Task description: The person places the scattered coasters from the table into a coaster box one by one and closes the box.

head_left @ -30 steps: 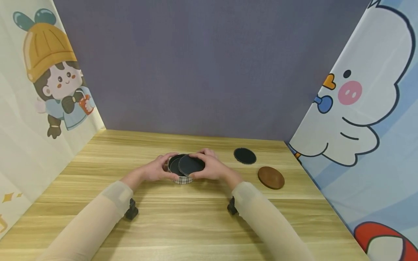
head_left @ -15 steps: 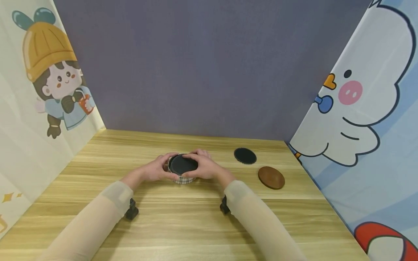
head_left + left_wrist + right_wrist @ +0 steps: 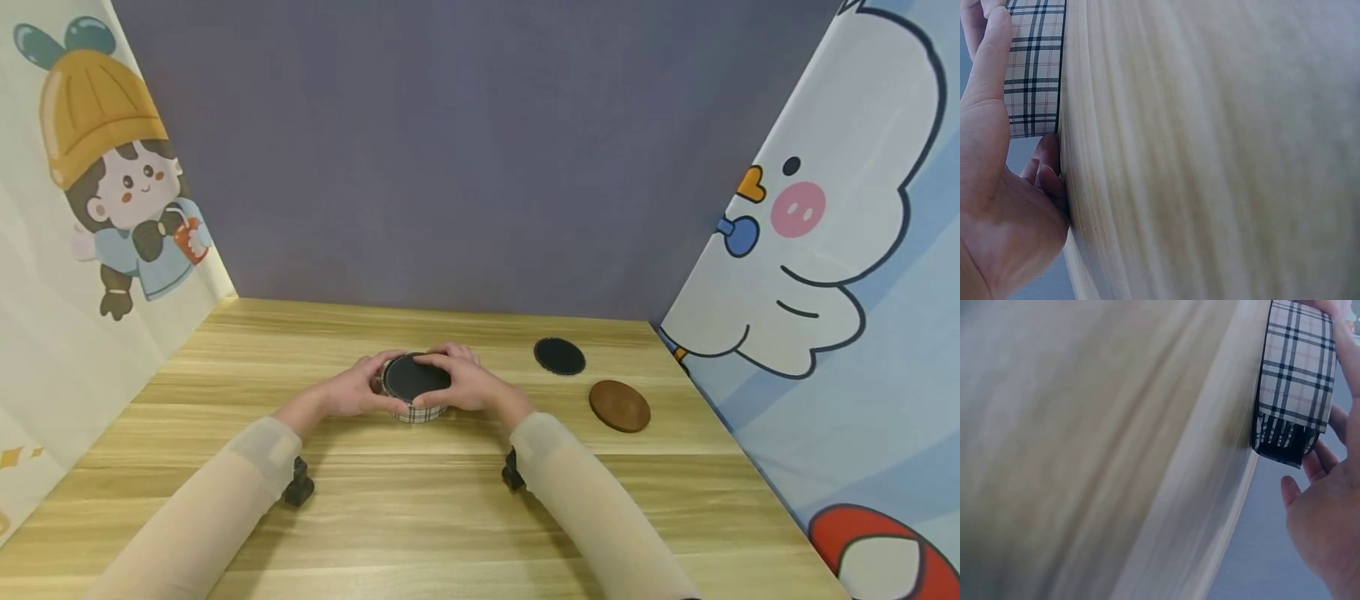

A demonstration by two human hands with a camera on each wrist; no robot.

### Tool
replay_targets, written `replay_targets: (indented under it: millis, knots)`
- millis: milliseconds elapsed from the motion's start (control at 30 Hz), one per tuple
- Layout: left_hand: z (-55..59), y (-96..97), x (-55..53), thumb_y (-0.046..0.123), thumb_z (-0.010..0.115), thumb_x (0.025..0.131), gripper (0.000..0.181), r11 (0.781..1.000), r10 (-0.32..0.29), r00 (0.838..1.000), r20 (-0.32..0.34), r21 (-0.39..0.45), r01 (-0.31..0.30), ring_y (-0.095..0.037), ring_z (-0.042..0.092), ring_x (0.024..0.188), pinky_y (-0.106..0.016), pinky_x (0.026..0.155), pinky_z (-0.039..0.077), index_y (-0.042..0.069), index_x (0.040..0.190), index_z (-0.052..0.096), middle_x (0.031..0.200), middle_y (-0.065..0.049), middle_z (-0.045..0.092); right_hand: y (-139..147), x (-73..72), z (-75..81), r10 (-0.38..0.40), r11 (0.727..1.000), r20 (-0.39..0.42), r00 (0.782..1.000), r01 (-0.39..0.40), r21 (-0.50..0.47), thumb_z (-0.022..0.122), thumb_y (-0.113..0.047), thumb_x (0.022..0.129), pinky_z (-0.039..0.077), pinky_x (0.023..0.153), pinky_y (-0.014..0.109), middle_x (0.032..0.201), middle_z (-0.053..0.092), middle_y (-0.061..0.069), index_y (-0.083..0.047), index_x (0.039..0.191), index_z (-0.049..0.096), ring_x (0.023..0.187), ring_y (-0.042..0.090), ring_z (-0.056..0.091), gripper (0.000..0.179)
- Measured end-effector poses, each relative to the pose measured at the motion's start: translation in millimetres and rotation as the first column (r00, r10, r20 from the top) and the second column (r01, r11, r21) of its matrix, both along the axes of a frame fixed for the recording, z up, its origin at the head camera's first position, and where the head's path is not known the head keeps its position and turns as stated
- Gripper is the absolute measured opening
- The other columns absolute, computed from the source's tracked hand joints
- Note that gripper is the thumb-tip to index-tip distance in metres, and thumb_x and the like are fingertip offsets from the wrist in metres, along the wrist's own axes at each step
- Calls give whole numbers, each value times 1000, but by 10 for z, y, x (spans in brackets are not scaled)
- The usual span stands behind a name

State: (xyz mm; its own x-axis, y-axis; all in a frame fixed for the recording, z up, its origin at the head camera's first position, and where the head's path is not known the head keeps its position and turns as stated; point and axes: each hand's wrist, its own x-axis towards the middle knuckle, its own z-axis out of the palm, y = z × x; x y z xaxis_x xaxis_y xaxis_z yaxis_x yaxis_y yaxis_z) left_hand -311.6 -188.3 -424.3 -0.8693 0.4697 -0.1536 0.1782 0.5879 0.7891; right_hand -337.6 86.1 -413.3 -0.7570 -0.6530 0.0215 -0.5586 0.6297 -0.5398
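A round coaster holder [image 3: 417,413] with plaid sides stands on the table, between both hands. My left hand [image 3: 352,388] grips its left side, thumb at the front, fingers behind. At the opening, a black round coaster [image 3: 411,377] lies level with the rim, and my right hand [image 3: 474,387] holds its right edge between thumb and fingers. In the right wrist view, a slot in the holder wall [image 3: 1297,369] shows several stacked coaster edges [image 3: 1277,431]. The left wrist view has the thumb of my left hand [image 3: 1016,231] along the plaid wall [image 3: 1034,75].
To the right on the wood-grain table [image 3: 420,508] lie another black coaster [image 3: 559,357] and, nearer, a brown round disc [image 3: 619,406]. A grey panel [image 3: 450,167] rises behind the table, with cartoon-printed sheets at both sides.
My right hand has moved left and brought the black coaster from an offset, tilted position to squarely over the holder's opening. The left hand keeps its grip on the holder.
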Motion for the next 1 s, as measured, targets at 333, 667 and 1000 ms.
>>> replay_targets:
  millis: [333,667,1000]
  knots:
    - [12,3,9,48,86,96,108,1000,-9,1000,11,13,9,-37,64,131,-42,100,57,22,176,18,154,-28,26,-10,-11,-25,7,1000,-8,1000,-7,23,79,-61,97,28,130,59,174,37,3,-36,169,45,160,29,29,84]
    - [9,-18,12,57,84,95,110,999,-45,997,-65,-17,44,-43,63,131,-36,97,55,19,175,19,150,-34,30,3,7,-8,7,1000,4,1000,-7,31,80,-61,97,29,129,60,176,34,4,-37,169,44,162,31,27,84]
    - [6,-12,9,58,85,93,113,999,-12,999,-41,-48,10,-41,64,133,-45,103,55,22,176,17,150,-30,33,1,16,12,0,1000,19,1000,0,31,78,-61,97,28,131,62,178,31,5,-33,169,45,164,31,24,84]
